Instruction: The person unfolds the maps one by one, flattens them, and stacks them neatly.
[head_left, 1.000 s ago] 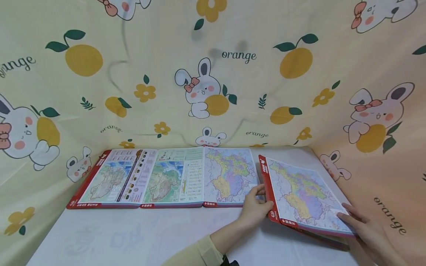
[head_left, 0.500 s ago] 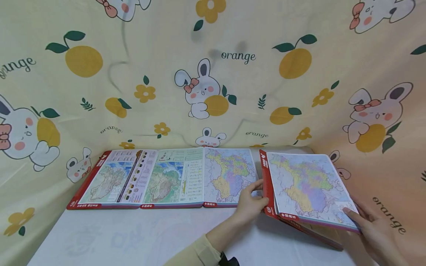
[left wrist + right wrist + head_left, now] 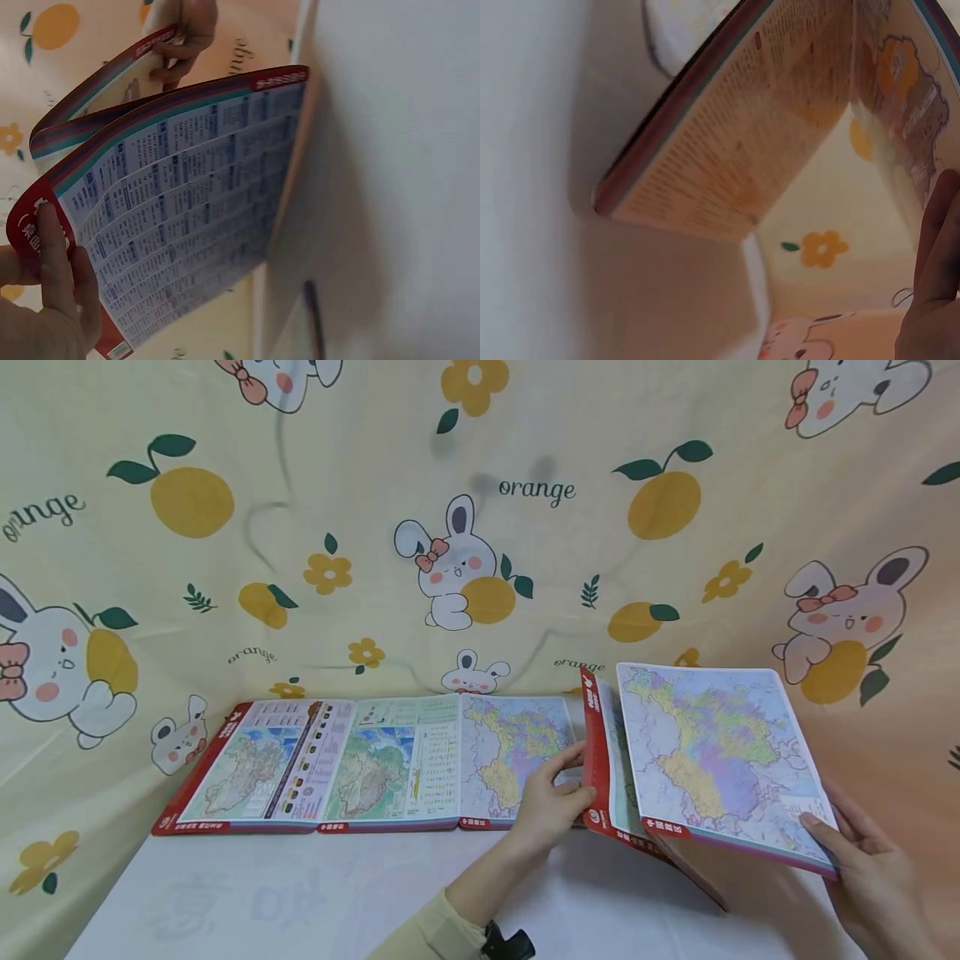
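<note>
A folding map (image 3: pixel 720 743) with several stiff panels is held up off the table at the right, partly unfolded in a zigzag. My left hand (image 3: pixel 551 802) pinches its red left edge (image 3: pixel 597 752). With thumb on the front and fingers behind, my right hand (image 3: pixel 873 860) grips the lower right corner of the panel with the coloured map. In the left wrist view, a text-covered back panel (image 3: pixel 187 202) faces the camera beside my left hand (image 3: pixel 52 300). The right wrist view shows the panels standing apart like a tent, with my right hand (image 3: pixel 937 277) at one panel.
A second folding map (image 3: pixel 375 768) lies spread flat along the back of the white table (image 3: pixel 300 893), its right end behind my left hand. Patterned cloth (image 3: pixel 337 468) with rabbits and oranges hangs behind and at both sides.
Both hands have lifted the folding map higher. The right hand has pulled its panel up and to the right, opening a gap beside the red-edged cover; the left hand has shifted slightly left.
</note>
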A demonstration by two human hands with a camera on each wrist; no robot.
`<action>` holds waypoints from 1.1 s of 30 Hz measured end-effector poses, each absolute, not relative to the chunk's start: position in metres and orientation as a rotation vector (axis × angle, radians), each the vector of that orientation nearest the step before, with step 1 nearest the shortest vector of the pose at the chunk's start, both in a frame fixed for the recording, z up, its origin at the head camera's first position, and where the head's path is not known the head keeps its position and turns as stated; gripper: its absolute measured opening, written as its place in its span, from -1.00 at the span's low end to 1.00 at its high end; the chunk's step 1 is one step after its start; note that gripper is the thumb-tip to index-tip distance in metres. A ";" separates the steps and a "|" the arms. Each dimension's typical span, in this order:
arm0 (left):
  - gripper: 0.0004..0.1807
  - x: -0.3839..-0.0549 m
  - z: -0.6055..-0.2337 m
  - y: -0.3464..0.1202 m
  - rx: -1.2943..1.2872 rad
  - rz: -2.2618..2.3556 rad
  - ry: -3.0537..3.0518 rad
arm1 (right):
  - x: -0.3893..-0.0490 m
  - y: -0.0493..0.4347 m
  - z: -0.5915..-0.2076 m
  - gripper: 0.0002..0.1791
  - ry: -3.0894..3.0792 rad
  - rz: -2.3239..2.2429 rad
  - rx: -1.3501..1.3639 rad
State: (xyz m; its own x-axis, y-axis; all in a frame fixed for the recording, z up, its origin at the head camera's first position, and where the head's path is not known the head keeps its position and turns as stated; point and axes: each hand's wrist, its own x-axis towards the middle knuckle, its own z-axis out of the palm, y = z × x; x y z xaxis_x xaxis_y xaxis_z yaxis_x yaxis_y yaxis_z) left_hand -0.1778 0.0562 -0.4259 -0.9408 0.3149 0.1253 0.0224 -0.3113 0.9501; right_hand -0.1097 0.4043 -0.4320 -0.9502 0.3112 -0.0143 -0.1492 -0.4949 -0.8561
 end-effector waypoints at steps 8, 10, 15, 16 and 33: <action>-0.36 -0.176 -0.402 0.033 0.477 2.404 1.710 | -0.110 0.394 -0.419 -0.36 -1.230 2.544 -0.167; -0.36 -0.175 -0.397 0.026 0.481 2.417 1.694 | -0.110 0.391 -0.416 -0.36 -1.187 2.560 -0.128; -0.35 -0.171 -0.383 0.006 0.527 2.434 1.671 | -0.111 0.381 -0.405 -0.36 -1.076 2.592 -0.109; -0.34 -0.171 -0.379 0.002 0.535 2.438 1.666 | -0.111 0.379 -0.402 -0.36 -1.056 2.594 -0.112; -0.34 -0.163 -0.345 -0.107 0.505 2.498 1.843 | -0.114 0.360 -0.387 -0.36 -0.906 2.565 -0.038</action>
